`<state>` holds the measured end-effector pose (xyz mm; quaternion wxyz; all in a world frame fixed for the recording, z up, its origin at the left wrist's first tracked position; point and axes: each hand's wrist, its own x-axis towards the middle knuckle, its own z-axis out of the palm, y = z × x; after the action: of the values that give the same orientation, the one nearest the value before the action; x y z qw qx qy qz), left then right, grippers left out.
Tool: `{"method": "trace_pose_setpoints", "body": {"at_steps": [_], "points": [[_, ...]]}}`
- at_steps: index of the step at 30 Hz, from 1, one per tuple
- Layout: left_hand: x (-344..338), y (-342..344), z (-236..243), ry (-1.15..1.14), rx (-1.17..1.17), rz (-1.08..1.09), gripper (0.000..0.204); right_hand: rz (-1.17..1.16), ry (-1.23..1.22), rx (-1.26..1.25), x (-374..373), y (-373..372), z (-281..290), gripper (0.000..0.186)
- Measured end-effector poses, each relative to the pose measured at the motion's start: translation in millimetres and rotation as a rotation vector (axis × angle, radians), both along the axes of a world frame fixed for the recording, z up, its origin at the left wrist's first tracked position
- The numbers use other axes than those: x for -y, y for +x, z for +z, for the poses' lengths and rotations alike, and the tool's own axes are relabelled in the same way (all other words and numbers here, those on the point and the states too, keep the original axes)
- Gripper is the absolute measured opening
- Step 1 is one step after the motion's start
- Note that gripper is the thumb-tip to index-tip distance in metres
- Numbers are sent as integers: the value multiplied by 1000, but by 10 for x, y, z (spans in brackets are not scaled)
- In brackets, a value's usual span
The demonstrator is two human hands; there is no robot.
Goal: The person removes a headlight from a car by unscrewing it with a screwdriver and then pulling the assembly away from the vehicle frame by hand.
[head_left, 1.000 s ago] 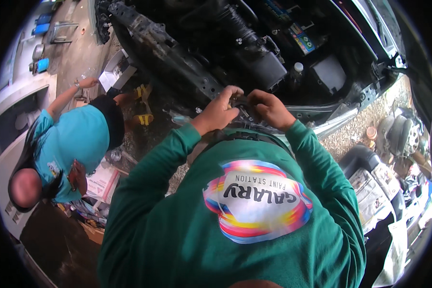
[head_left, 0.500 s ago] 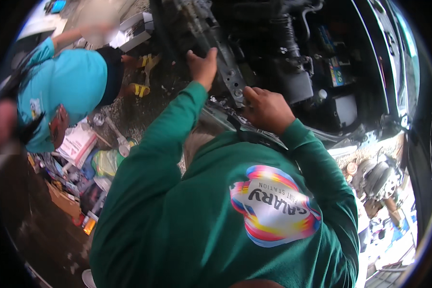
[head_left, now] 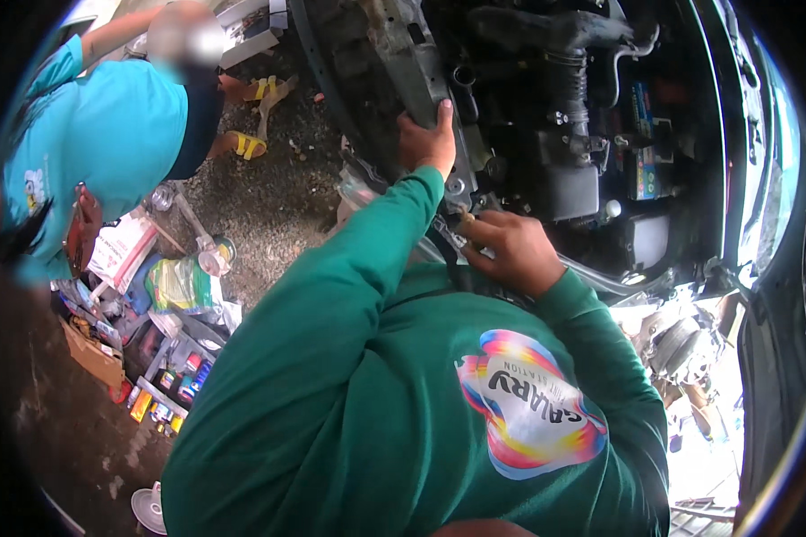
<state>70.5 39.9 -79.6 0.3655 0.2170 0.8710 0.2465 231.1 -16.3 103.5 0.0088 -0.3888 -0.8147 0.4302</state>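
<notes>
On the car (head_left: 569,192), a long metal bar (head_left: 430,67) points away. The left hand (head_left: 428,141) lies on it, loosely open. The right hand (head_left: 513,251) curls by its near end; I can't tell if it holds anything.

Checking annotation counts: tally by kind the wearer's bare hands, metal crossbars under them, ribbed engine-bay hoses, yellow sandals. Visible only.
Wearer's hands: 2 (left hand, right hand)
Metal crossbar: 1
Ribbed hose: 1
Yellow sandals: 2
Total: 6
</notes>
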Motion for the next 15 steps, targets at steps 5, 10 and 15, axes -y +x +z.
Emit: {"method": "trace_pose_setpoints", "body": {"at_steps": [5,10,15], "points": [[22,27,-165,110,-61,5,90,8,-41,-32,25,75,-20,30],[24,39,-213,67,-24,23,88,-43,-47,-48,101,82,-39,34],[15,35,-205,20,-45,3,88,-29,-11,-39,157,93,-46,35]]}}
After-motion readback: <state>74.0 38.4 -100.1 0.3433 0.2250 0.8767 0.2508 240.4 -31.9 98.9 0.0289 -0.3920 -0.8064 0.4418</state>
